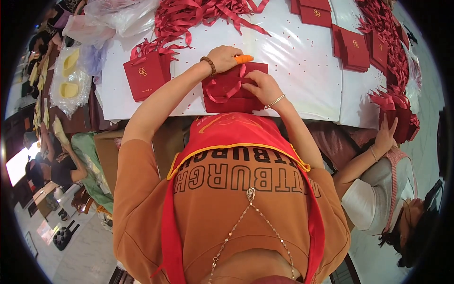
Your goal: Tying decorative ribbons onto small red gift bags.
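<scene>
A dark red paper gift bag point(222, 105) lies on the table edge right in front of me, with a loop of shiny red ribbon point(211, 94) over it. My left hand point(224, 57), with a beaded bracelet and an orange finger cover point(244, 59), is closed at the bag's far edge; its fingertips are partly hidden. My right hand point(263, 88), wearing a bangle, has its fingers bent and pressed onto the bag's right part. Whether either hand also grips the ribbon I cannot make out.
Red bags point(142, 78) stand at left beside a heap of red ribbons point(189, 19). Stacks of red bags point(354, 49) and more ribbons point(390, 42) lie at right. Clear plastic wrap point(116, 21) covers the far left corner. A co-worker's hand point(385, 135) touches bags at right.
</scene>
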{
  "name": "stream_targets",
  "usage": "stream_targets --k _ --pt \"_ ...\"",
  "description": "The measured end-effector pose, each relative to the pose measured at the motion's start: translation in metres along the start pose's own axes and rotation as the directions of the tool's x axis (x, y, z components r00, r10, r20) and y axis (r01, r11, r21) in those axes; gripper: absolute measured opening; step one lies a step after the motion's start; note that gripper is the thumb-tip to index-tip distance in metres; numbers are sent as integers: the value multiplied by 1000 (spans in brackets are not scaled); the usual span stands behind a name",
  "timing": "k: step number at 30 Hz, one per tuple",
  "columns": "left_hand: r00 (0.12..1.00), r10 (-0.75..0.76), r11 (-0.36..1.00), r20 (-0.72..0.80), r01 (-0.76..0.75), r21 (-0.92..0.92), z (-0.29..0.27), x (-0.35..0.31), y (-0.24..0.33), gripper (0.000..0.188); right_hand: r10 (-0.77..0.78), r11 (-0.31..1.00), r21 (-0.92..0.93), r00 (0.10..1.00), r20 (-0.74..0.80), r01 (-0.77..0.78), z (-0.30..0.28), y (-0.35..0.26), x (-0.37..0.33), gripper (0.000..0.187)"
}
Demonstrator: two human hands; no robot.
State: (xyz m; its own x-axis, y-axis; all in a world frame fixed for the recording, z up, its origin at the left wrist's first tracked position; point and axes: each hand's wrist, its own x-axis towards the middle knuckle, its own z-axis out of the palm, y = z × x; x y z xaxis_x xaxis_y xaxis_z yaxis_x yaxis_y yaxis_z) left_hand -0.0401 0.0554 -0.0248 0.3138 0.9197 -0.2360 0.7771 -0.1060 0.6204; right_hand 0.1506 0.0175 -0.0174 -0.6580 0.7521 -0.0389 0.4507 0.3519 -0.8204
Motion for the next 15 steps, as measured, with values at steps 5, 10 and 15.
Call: stream_targets --k 5,10,15 --pt "955 295 955 -43 -296 -29 3 -1 -2 29 -9 1000 28 999 -40 10 3 0 -2 18" --pt "925 344 934 -163 -319 163 7 -8 9 24 -292 929 -315 910 -293 196 6 -5 -3 21" --pt "996 54 997 -64 -50 57 6 -7 17 25 -192 981 -78 944 -269 178 14 -2 -4 21"
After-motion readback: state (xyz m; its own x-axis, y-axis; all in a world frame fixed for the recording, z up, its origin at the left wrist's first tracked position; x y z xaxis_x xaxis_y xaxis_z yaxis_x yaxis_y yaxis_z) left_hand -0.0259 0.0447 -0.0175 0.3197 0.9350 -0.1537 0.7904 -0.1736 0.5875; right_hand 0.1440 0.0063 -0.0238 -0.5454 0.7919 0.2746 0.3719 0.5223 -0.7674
